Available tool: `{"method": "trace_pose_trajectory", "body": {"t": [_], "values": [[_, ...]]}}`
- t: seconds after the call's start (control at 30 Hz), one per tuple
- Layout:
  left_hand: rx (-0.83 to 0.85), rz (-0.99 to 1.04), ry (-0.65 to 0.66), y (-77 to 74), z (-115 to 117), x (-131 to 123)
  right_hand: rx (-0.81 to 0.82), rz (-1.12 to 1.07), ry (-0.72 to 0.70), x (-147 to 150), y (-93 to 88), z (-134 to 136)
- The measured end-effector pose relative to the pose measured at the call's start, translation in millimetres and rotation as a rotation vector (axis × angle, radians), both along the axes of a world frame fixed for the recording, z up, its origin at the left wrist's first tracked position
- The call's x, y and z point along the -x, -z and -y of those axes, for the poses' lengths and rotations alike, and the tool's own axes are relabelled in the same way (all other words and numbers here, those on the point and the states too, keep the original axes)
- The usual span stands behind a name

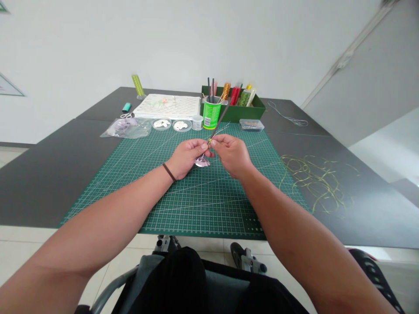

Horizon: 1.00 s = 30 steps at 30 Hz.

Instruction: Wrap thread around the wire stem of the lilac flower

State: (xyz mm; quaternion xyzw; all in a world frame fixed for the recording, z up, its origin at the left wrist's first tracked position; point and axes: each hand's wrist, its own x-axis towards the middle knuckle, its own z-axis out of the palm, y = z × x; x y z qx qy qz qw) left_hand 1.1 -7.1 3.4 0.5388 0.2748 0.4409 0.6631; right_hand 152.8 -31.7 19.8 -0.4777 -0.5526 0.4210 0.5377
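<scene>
My left hand (188,158) is closed in a pinch around a thin dark stick (222,115), which slants up and away to the right. At the stick's lower end, under my fingers, hangs a pale purple, shiny petal-like piece (202,162). My right hand (231,153) is closed too, its thumb and forefinger pinched against the stick just above the left fingertips. A bit of yellow-green thread (210,141) shows on the stick between both hands. More of this thread lies in a loose tangle (314,179) to the right.
A green cutting mat (196,209) covers the table's middle. Behind stand a green can (211,114) with dark sticks, a green box (258,109) of coloured rolls, two dishes of white pieces (181,125), a white board (170,104), a plastic bag (127,127) and scissors (127,115).
</scene>
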Motion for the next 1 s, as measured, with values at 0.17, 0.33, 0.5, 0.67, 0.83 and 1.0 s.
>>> {"method": "trace_pose_trajectory", "body": {"t": [0.17, 0.33, 0.5, 0.67, 0.83, 1.0], "values": [[0.107, 0.072, 0.119, -4.5, 1.8, 3.6, 0.034, -0.076, -0.088, -1.3, -4.5, 2.3], [0.148, 0.085, 0.15, -6.0, 2.4, 5.7, 0.024, -0.103, -0.133, -1.7, -3.9, 2.1], [0.091, 0.047, 0.122, -3.7, 2.5, 4.5, 0.005, -0.049, -0.133, -2.8, -0.4, 1.8], [-0.062, -0.137, -0.003, -3.6, 4.6, 0.8, 0.006, 0.09, 0.002, -4.0, 1.0, 1.4], [-0.203, -0.371, -0.215, -8.6, 9.7, -3.5, -0.039, 0.264, 0.137, -3.1, 0.8, 0.0], [-0.225, -0.426, -0.28, -10.3, 11.2, -4.7, -0.056, 0.33, 0.177, -0.2, 1.0, 0.5]]}}
